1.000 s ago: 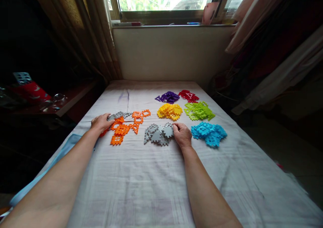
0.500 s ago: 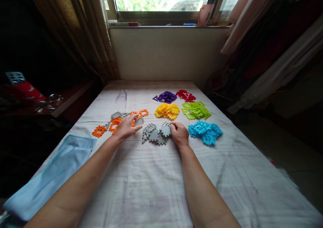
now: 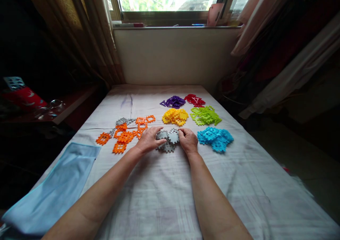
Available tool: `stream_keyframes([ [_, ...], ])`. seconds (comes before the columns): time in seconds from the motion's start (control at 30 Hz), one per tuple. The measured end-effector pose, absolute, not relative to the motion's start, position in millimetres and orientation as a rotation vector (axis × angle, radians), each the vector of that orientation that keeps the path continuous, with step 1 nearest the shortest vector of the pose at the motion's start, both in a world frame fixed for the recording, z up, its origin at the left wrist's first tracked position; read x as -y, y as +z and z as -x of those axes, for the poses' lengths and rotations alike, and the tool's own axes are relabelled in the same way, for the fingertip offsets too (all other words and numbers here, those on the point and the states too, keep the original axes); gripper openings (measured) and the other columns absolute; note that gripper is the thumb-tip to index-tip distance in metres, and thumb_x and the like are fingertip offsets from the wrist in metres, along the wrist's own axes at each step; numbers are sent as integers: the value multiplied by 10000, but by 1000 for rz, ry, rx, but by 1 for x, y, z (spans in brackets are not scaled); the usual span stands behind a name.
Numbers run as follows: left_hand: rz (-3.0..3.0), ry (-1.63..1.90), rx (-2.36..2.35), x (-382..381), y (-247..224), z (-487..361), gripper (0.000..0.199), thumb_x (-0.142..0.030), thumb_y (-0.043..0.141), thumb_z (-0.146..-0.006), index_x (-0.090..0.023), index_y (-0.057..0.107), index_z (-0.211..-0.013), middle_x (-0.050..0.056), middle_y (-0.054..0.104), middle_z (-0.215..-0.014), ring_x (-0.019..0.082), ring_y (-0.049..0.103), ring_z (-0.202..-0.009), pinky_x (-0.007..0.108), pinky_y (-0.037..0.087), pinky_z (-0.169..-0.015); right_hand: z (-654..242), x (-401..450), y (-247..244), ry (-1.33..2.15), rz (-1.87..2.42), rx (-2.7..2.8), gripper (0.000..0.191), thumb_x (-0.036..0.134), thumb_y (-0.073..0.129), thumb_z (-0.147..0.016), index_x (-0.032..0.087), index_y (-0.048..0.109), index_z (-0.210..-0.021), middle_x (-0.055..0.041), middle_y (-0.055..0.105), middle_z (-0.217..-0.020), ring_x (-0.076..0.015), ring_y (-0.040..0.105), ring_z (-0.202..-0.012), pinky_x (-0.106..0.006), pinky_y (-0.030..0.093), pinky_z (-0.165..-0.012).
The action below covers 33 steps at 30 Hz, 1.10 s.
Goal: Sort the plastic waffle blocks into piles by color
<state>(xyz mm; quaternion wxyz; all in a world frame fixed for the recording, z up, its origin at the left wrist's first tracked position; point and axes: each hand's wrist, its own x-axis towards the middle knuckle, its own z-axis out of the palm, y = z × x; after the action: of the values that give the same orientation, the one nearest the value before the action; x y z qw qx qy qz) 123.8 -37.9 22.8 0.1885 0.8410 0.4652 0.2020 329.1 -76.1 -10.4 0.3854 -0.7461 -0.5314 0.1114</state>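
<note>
Grey toothed pieces point(image 3: 168, 147) lie heaped between my two hands at the middle of the sheet. My left hand point(image 3: 150, 139) is at the heap's left side, its thumb and fingers apart around the grey pieces. At the right side, my right hand point(image 3: 188, 140) has its fingers curled and pinches the edge of a grey piece point(image 3: 174, 136). Orange pieces point(image 3: 125, 137), with a few grey ones point(image 3: 121, 121) among them, spread to the left of my left hand. Blue pieces point(image 3: 215, 138) are piled just right of my right hand.
Yellow pieces point(image 3: 175, 116), green pieces point(image 3: 205, 115), purple pieces point(image 3: 173, 101) and red pieces point(image 3: 195, 100) form separate piles farther back. A light blue cloth bag point(image 3: 58, 187) lies at the left edge. Glasses point(image 3: 50, 109) rest on a side table.
My left hand has moved right from above the orange pieces to the grey heap, uncovering more orange pieces. My right hand stays at the heap's right side.
</note>
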Motion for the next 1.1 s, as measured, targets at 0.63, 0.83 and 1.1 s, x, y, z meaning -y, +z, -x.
stream_keyframes([
  [0.63,-1990,357,-2251,-40,49,9,540,-450,503,-838,-156,616,-1278,154,631,-1319,337,584,-1214,416,467,-994,-328,77,-10,287,1891,1348,266,287,502,-853,243,751,-934,-40,753,-1017,-199,652,-960,-298,465,-854],
  [0.83,-1916,96,-2216,-56,45,32,660,-554,513,-810,-178,546,-1352,116,617,-1364,293,605,-1205,341,484,-930,-327,77,-9,274,1894,1338,257,282,502,-854,241,748,-914,-42,751,-1006,-198,651,-955,-294,464,-850],
  [1.1,-2053,149,-2313,-51,40,32,622,-572,475,-845,-208,551,-1343,110,683,-1265,324,624,-1151,372,484,-888,-327,78,-8,278,1882,1341,262,281,497,-862,236,746,-926,-46,748,-1027,-198,650,-968,-296,465,-858],
])
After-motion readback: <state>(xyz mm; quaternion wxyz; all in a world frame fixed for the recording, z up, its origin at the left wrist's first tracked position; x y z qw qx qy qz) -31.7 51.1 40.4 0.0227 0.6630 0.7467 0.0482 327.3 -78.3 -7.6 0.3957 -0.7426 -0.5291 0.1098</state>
